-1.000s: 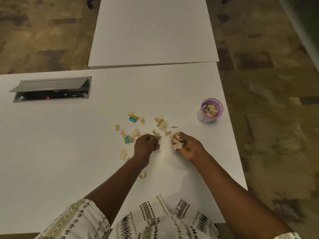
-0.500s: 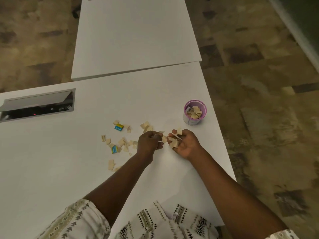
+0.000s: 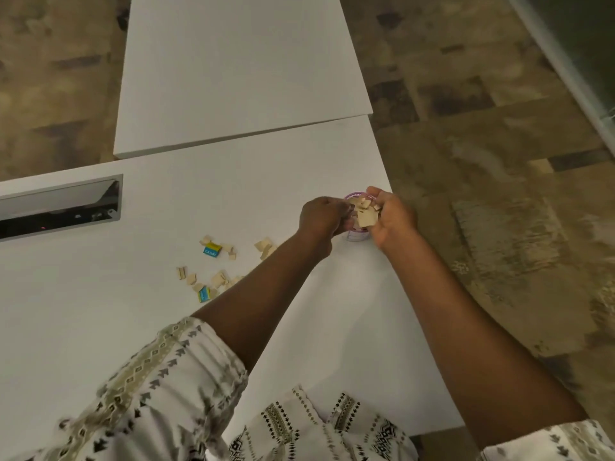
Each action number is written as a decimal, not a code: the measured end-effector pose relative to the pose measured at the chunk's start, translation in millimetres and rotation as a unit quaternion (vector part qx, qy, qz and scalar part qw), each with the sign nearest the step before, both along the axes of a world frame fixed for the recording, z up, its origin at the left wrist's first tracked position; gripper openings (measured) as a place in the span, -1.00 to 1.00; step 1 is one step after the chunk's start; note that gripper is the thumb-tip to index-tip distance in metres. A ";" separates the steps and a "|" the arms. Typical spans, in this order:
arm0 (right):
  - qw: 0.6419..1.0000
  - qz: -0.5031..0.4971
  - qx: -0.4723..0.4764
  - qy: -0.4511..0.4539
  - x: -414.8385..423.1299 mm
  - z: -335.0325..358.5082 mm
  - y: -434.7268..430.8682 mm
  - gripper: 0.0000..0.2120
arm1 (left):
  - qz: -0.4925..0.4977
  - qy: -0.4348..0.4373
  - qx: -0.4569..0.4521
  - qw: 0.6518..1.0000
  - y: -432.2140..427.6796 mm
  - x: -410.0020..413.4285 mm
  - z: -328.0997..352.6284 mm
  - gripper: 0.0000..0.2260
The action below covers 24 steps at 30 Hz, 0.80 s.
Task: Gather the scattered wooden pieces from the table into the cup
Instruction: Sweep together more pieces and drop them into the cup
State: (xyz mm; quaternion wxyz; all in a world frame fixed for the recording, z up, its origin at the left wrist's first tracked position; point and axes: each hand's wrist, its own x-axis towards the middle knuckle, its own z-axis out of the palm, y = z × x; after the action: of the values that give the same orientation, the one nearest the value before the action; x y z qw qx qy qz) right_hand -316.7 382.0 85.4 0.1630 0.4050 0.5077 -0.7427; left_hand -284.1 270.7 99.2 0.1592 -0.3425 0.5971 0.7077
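Observation:
A small white cup with a purple rim (image 3: 356, 235) stands near the right edge of the white table (image 3: 332, 311), mostly hidden by my hands. My right hand (image 3: 394, 221) is cupped over it, holding a handful of pale wooden pieces (image 3: 365, 215). My left hand (image 3: 321, 217) is closed at the cup's left side, fingertips at the rim; whether it holds pieces is hidden. More wooden pieces lie scattered on the table: a small heap (image 3: 265, 247), several near a blue and yellow piece (image 3: 212, 250), and a lower cluster (image 3: 218, 280) with another blue and yellow piece (image 3: 204, 293).
A metal cable hatch (image 3: 60, 207) is set into the table at the left, its lid raised. A second white table (image 3: 239, 68) adjoins at the back. The table's right edge runs just past the cup, with patterned floor (image 3: 499, 194) beyond.
Both hands have moved from the scattered pieces up and right to the cup, the right carrying its handful over the rim. The view has shifted as my head moved.

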 end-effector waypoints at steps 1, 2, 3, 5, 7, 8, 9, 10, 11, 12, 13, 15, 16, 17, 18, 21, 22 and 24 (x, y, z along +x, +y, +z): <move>1.000 0.004 0.006 0.001 -5.7 0.9 1.1 -0.83 | -0.001 -0.006 0.001 1.000 4.4 -6.3 1.1 -0.90; 1.000 0.010 0.019 0.000 -9.8 2.7 1.9 -0.79 | 0.000 -0.015 0.001 1.000 8.1 -12.1 1.6 -0.89; 0.999 0.020 0.033 0.002 -12.7 2.7 3.1 -0.75 | 0.000 -0.027 0.001 1.000 11.0 -16.4 2.2 -0.90; 0.998 0.045 0.044 0.000 -15.8 2.7 4.8 -0.74 | -0.005 -0.048 0.005 0.999 15.3 -21.0 6.2 -0.92; 0.996 0.070 0.061 -0.005 -16.9 6.4 5.2 -0.75 | -0.012 -0.063 0.019 0.998 16.0 -23.1 11.8 -0.88; 0.995 0.080 0.062 -0.003 -16.1 11.3 5.9 -0.76 | -0.014 -0.067 0.028 0.997 15.2 -23.0 15.4 -0.86; 0.994 0.088 0.063 -0.001 -16.3 13.7 6.6 -0.77 | -0.016 -0.069 0.033 0.997 13.6 -23.2 17.3 -0.86; 0.993 0.101 0.064 0.000 -15.9 16.3 7.0 -0.77 | -0.018 -0.069 0.035 0.997 11.8 -23.2 18.3 -0.85; 0.991 0.114 0.069 -0.002 -15.8 16.1 7.5 -0.76 | -0.021 -0.069 0.035 0.997 9.5 -23.0 18.7 -0.83; 0.989 0.126 0.078 -0.006 -15.7 15.6 7.5 -0.73 | -0.025 -0.068 0.035 0.997 6.9 -22.0 19.6 -0.80; 0.986 0.137 0.097 -0.008 -15.6 15.3 7.4 -0.70 | -0.028 -0.065 0.033 0.997 3.8 -21.2 18.7 -0.76; 0.980 0.146 0.135 -0.002 -14.3 14.4 6.6 -0.69 | -0.036 -0.061 0.019 0.997 -4.0 -18.4 15.9 -0.72; 0.978 0.147 0.148 0.006 -12.4 13.6 6.3 -0.74 | -0.041 -0.060 0.010 0.997 -9.0 -14.5 15.4 -0.71; 0.977 0.148 0.154 0.019 -10.0 12.0 5.5 -0.80 | -0.047 -0.059 0.001 0.997 -14.7 -9.9 14.2 -0.71; 0.976 0.146 0.155 0.038 -6.8 10.5 4.0 -0.84 | -0.050 -0.058 -0.005 0.997 -20.8 -4.2 12.9 -0.71; 0.968 0.158 0.168 0.096 7.9 1.3 -0.5 -0.82 | -0.041 -0.049 -0.016 0.998 -42.1 19.1 7.2 -0.70; 0.963 0.176 0.177 0.105 15.4 -4.2 -2.3 -0.80 | -0.035 -0.049 -0.020 0.998 -49.6 28.8 4.3 -0.69; 0.950 0.223 0.183 0.124 38.6 -16.4 -8.2 -0.82 | -0.019 -0.056 -0.026 0.998 -65.1 50.6 -2.9 -0.69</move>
State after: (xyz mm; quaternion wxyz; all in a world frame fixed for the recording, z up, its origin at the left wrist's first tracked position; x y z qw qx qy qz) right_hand -278.2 373.8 69.0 0.1830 0.2091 0.7281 -0.6267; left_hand -233.6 205.5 96.3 0.1973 -0.3741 0.6118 0.6685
